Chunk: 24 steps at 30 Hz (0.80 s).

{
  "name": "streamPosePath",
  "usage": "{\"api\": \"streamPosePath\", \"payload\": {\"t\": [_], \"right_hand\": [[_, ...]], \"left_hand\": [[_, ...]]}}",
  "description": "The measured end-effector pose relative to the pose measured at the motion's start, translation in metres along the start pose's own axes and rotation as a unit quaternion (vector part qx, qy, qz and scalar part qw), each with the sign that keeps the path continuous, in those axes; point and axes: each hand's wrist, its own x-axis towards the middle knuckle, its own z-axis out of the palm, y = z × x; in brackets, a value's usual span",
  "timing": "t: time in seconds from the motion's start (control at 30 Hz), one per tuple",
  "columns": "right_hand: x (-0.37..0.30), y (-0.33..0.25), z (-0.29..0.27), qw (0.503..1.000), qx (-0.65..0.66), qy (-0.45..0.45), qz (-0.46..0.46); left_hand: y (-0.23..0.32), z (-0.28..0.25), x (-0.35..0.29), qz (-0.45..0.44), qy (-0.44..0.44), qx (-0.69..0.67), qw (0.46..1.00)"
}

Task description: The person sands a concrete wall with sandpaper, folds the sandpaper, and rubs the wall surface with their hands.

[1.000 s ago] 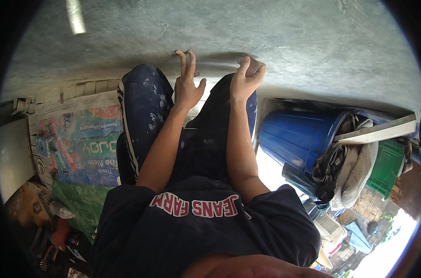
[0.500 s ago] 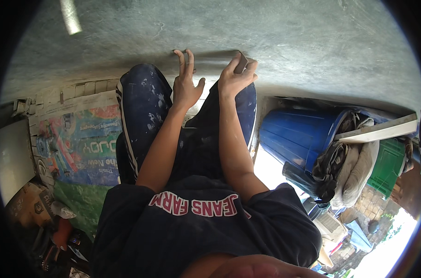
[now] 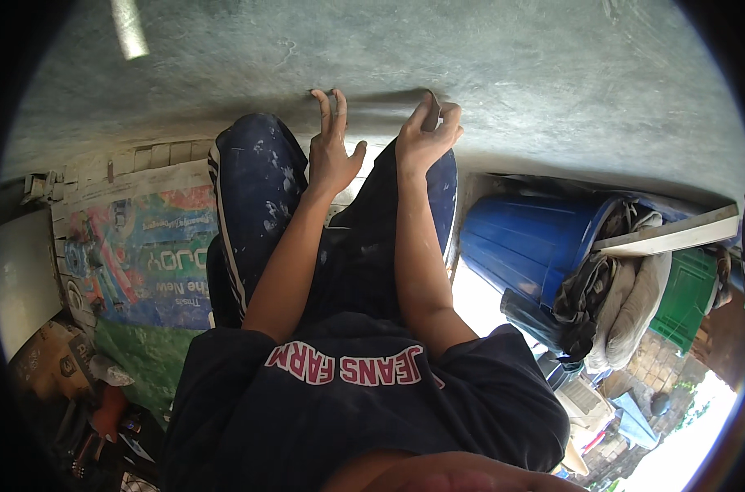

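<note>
1. nearest, the dark shirt [image 3: 307,418] is well back from the grey wall [image 3: 504,66], while the knees of the pale-spotted trousers [image 3: 262,176] come up close before it; sitting this near probably lets both arms reach without much leaning.
2. the left hand [image 3: 331,160] is raised at the wall, two fingers stretched toward its surface and the thumb spread aside. nothing shows in its grasp; the pose looks like a light brace for balance.
3. the right hand [image 3: 423,143] is beside it, just before the wall, grasping a thin dark piece [image 3: 431,112] between thumb and bent fingers. a pinch like this seems to suit something flat, leaving its far edge free.
4. that piece stands edge-up close to the wall; whether it touches is hard to tell at this angle.
5. to the left, below the wall's foot, a printed sheet [image 3: 155,238] is spread out, perhaps as a cover for what is under it.
6. to the right, below the wall, there is a blue tub [image 3: 528,242]; farther along that side are a pale plank [image 3: 676,236], grey-white sacks [image 3: 639,303] and a green crate [image 3: 686,291], apparently bundled aside for storage.
</note>
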Motion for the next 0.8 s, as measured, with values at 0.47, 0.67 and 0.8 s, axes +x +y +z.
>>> {"api": "streamPosePath", "payload": {"t": [0.47, 0.67, 0.8], "right_hand": [[-0.006, -0.008, -0.013, 0.996, 0.065, -0.031, 0.061], [-0.031, -0.021, -0.012, 0.928, 0.282, -0.243, -0.003], [-0.051, -0.018, 0.001, 0.901, 0.318, -0.284, 0.074]], "left_hand": [[0.002, 0.0, 0.001, -0.046, -0.025, -0.01, 0.999], [-0.011, 0.011, 0.003, 0.075, -0.042, -0.133, 0.987], [-0.008, 0.016, 0.004, 0.092, 0.05, -0.203, 0.974]]}}
